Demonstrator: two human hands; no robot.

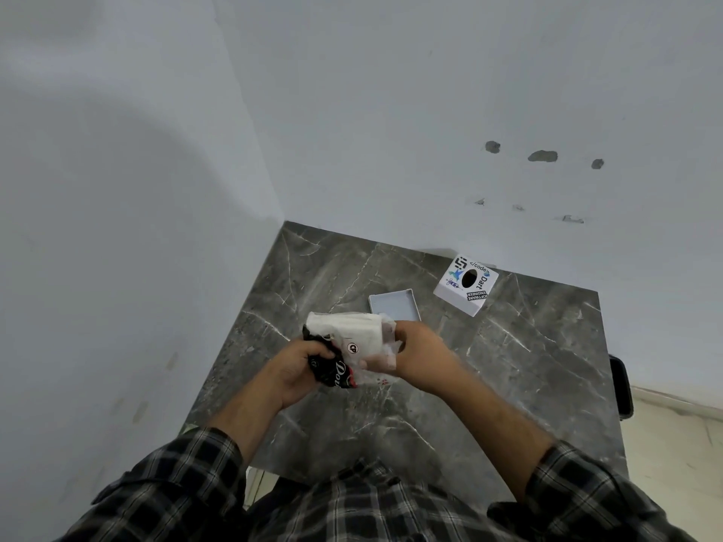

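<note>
Above the grey marble table (528, 365) both my hands hold a thin white plastic bag (354, 332) with a black and red printed part. My left hand (297, 365) grips the crumpled black end of the bag. My right hand (418, 354) grips the bag's right side, with fingers showing through the thin plastic. Something pale and boxy seems to sit inside the bag, but I cannot tell what it is.
A shallow grey box lid (395, 305) lies on the table just behind the bag. A white sticker-covered box (465, 283) with a round dark hole stands at the back by the wall. A dark object (622, 385) hangs off the table's right edge. Walls close in on the left and behind.
</note>
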